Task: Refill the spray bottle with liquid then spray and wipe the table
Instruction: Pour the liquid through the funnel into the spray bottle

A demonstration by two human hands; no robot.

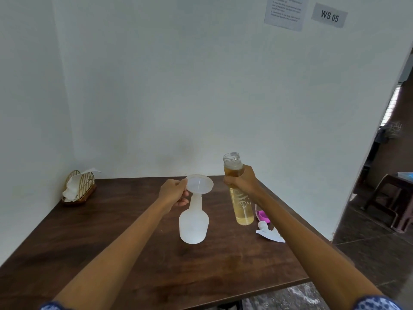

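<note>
At centre frame, a person's left hand [173, 193] pinches the rim of a translucent white funnel [199, 184] seated in the neck of an uncapped spray bottle [194, 222], which stands upright on the dark wooden counter [125, 222] and looks empty or nearly so. Just right of centre, the right hand [242, 178] is wrapped around the upper part of a tall clear refill bottle [239, 193] of amber liquid (its cap is off, its mouth open), held upright beside the funnel and not yet tipped; whether its base rests on the counter or hangs just above it cannot be told. The white trigger sprayer head [269, 232] lies on its side on the counter at lower right of centre, partly hidden by the right forearm, with a small pink cap [263, 215] just behind it. In the left of the frame, near the wall, a wire holder of white tissues [77, 186] waits untouched. Judging by this layout, the preparation is finished: sprayer unscrewed, funnel in place, refill opened. Pouring appears to be the step in hand, and everything after it remains: removing the funnel, screwing the head back on, spraying the counter and wiping it, probably with 1 of those tissues.
</note>
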